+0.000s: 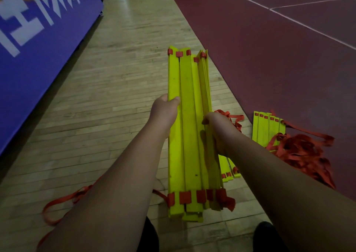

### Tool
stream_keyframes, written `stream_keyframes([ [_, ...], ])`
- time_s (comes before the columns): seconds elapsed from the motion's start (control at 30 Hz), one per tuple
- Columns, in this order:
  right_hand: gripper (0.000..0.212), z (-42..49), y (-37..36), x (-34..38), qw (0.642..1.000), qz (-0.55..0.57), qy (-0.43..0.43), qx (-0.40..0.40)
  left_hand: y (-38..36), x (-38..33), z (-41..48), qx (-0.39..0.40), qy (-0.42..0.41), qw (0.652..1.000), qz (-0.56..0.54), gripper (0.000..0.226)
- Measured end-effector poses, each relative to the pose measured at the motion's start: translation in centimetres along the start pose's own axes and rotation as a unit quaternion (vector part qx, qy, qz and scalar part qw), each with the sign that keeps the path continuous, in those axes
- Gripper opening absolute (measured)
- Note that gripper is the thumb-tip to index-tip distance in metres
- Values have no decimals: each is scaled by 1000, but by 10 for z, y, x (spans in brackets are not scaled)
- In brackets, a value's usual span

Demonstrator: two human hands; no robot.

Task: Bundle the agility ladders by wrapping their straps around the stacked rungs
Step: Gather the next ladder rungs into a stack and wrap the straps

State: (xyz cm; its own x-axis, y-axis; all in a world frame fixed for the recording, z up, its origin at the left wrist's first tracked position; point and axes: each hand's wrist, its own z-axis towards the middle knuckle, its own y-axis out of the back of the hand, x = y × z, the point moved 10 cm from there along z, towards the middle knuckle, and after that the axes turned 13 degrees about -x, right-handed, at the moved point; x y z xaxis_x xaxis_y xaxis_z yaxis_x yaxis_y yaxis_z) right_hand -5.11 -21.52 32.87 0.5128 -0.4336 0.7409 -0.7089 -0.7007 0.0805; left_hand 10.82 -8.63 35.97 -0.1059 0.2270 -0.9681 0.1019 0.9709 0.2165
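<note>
A stack of yellow ladder rungs (187, 128) with red strap loops at both ends is held lengthwise in front of me, above the floor. My left hand (163, 113) grips the stack's left edge near its middle. My right hand (215, 128) holds the right side of the stack, fingers wrapped over the fanned rungs. A red strap (63, 203) trails from the stack's near end across the floor to the lower left. More red strap (231, 117) shows just behind my right hand.
A second pile of yellow rungs (267, 128) with a tangle of red straps (300, 151) lies on the dark red court floor (269, 59) at right. Several more rung ends (229, 171) peek out below my right forearm. A blue banner wall (38, 39) borders the wooden floor (115, 78).
</note>
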Motion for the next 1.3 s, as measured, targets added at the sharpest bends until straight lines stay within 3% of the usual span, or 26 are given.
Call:
stream_keyframes([
  [0.07, 11, -2, 0, 2, 1000, -3, -1, 7, 2, 0, 2, -12, -11, 1000, 15, 32],
  [0.23, 24, -9, -5, 7, 998, -22, 30, 48, 0, 7, 3, -14, 7, 999, 38, 50],
  [0.37, 33, -13, -12, 9, 993, -36, 76, 79, -8, 12, -3, -2, 44, 999, -6, 61],
  [0.43, 75, -13, -16, 10, 992, -42, 86, 84, -15, 18, -4, 14, 66, 997, -25, 51],
  [0.47, 85, -10, -17, 8, 992, -39, 84, 83, -17, 20, -4, 21, 79, 996, -41, 43],
  [0.57, 43, -9, -16, 11, 990, -29, 109, 82, -21, 26, -4, 32, 91, 993, -66, 31],
  [0.7, 10, -4, -12, 15, 988, -27, 133, 76, -18, 28, -4, 26, 100, 991, -80, 33],
  [0.83, 10, 2, -14, 19, 974, -98, 198, 54, -10, 26, -3, -5, 84, 996, -30, 62],
  [0.93, 20, 2, -19, 20, 952, -161, 257, 39, -8, 23, -7, -14, 58, 998, -10, 44],
  [1.1, 29, 7, -20, 21, 944, -170, 282, 30, -13, 21, -6, -8, 42, 999, -31, 24],
  [1.3, 21, 12, -16, 20, 960, -118, 252, 36, -21, 23, -17, 19, 114, 991, -73, 36],
])
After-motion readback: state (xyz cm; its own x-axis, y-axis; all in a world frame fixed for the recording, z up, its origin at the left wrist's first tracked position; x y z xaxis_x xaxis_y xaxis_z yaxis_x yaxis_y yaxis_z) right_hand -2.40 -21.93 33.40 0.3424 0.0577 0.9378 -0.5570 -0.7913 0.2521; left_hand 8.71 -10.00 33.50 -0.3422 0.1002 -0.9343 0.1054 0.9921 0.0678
